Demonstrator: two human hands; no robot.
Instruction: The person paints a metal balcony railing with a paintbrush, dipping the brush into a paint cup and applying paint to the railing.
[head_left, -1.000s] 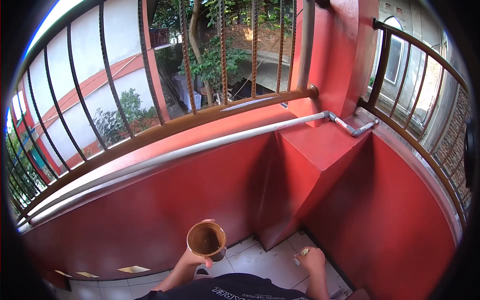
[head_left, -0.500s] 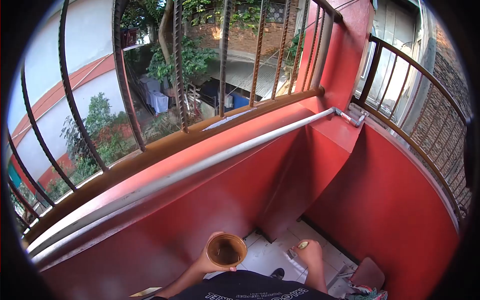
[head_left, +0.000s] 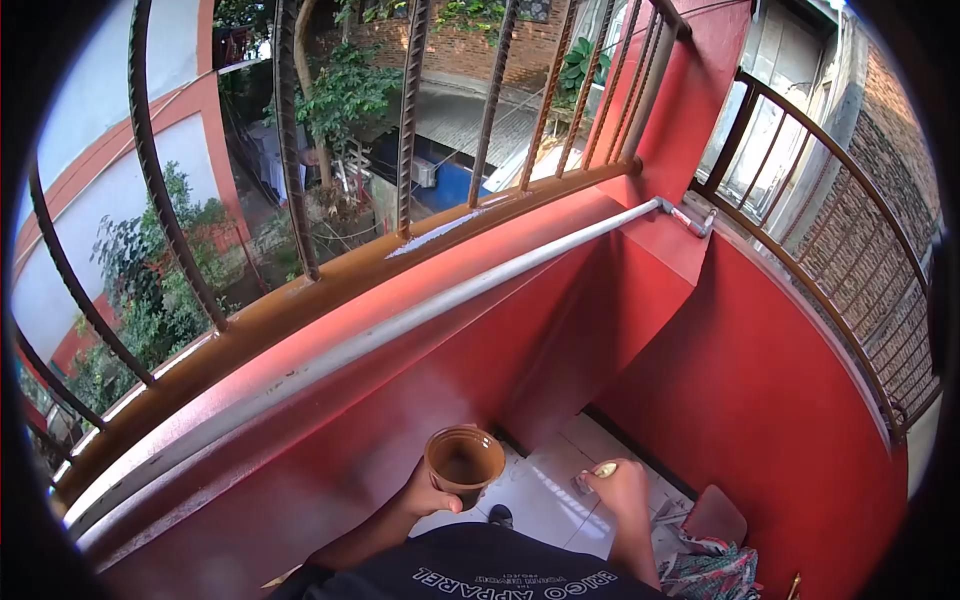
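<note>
Two hands show low in the view, well apart from each other. At 6 o'clock the left hand [head_left: 428, 492] is clamped around one brown cup [head_left: 465, 462], held upright with its open mouth up, just in front of the red wall [head_left: 760, 380]. At 5 o'clock the right hand [head_left: 622, 490] is closed on one small tool [head_left: 605, 468] with a pale yellow end; its kind cannot be told. One grey pipe [head_left: 480, 285] runs along the wall from 8 to 1 o'clock. White floor tiles [head_left: 540, 500] lie beneath both hands.
</note>
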